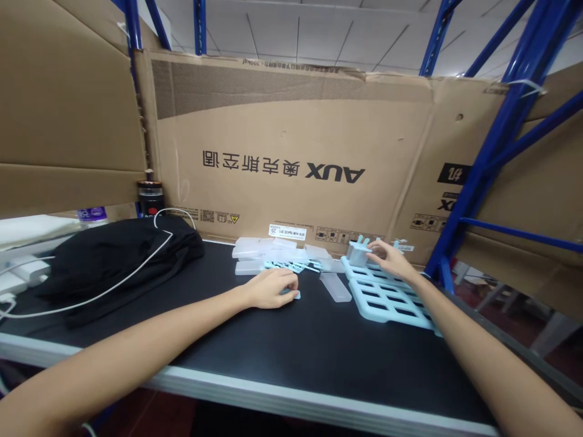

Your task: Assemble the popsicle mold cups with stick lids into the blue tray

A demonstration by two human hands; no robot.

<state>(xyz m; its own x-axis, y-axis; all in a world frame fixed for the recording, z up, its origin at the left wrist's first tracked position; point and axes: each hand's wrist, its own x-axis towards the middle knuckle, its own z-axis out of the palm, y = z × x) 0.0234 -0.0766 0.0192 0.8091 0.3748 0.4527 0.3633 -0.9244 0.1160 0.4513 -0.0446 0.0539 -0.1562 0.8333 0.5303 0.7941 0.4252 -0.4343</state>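
Observation:
My left hand [274, 287] rests on the black tabletop with its fingers curled round a small light blue piece [297, 295], mostly hidden under them. To the right, my right hand [390, 258] pinches the light blue top of a translucent case [358, 255]. That case stands upright in the far left corner of a light blue slotted rack [380, 317], with light blue sticks poking up from it. Between the hands a loose translucent case [336, 287] lies flat. Behind my left hand lie several more translucent cases [255, 247] and a bunch of light blue sticks [291, 265].
A big cardboard panel [282, 133] closes off the back, held by blue metal posts [492, 145]. On the left lie a black cloth bag [122, 261], a white cable [132, 285] and white adapters [22, 276]. A dark jar [151, 197] stands behind the bag.

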